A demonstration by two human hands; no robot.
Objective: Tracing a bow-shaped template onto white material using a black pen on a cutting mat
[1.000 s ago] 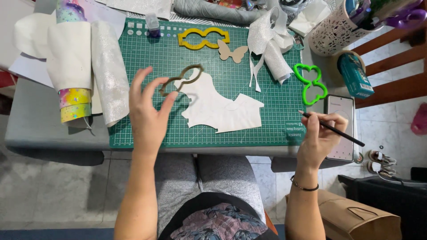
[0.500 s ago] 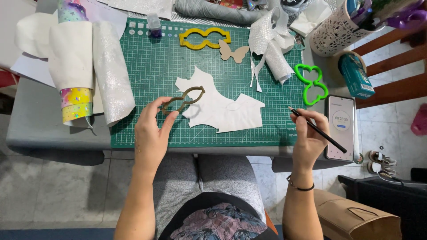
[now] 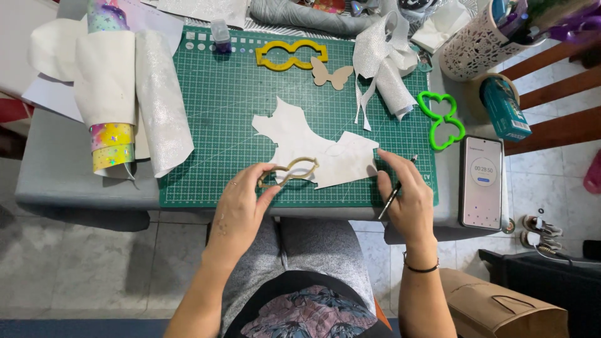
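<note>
Nearest you, your left hand [image 3: 241, 203] pinches a thin tan outline template [image 3: 289, 172], a wavy bow-like loop with an open middle, its grip closed on the loop's left end between thumb and fingertips; the template lies at the near edge of the green cutting mat [image 3: 225, 112], its right part overlapping the white cut sheet [image 3: 300, 141]. Your right hand [image 3: 407, 197] is closed around a dark pen [image 3: 395, 191] that slants from near-left up to far-right, while its fingertips press on the near right corner of the white sheet. That sheet is a flat, pale, jagged piece with pointed lobes at its far left and straight cuts on the right, resting in the middle of the mat. To the right on the grey desk [image 3: 75, 181] a phone [image 3: 481, 181] lies face up with its screen lit. Farther out, a bright green butterfly outline [image 3: 441, 119] sits at the mat's right edge, and a teal box [image 3: 506, 109] lies beyond the phone. On the left, rolls of white and glittery material [image 3: 134, 87] lie over the mat's left border. At the far side you have a yellow outline template [image 3: 291, 55], a small tan butterfly cutout [image 3: 332, 75], strips of silvery ribbon [image 3: 382, 69] and a white perforated holder [image 3: 476, 47] at the far right.
</note>
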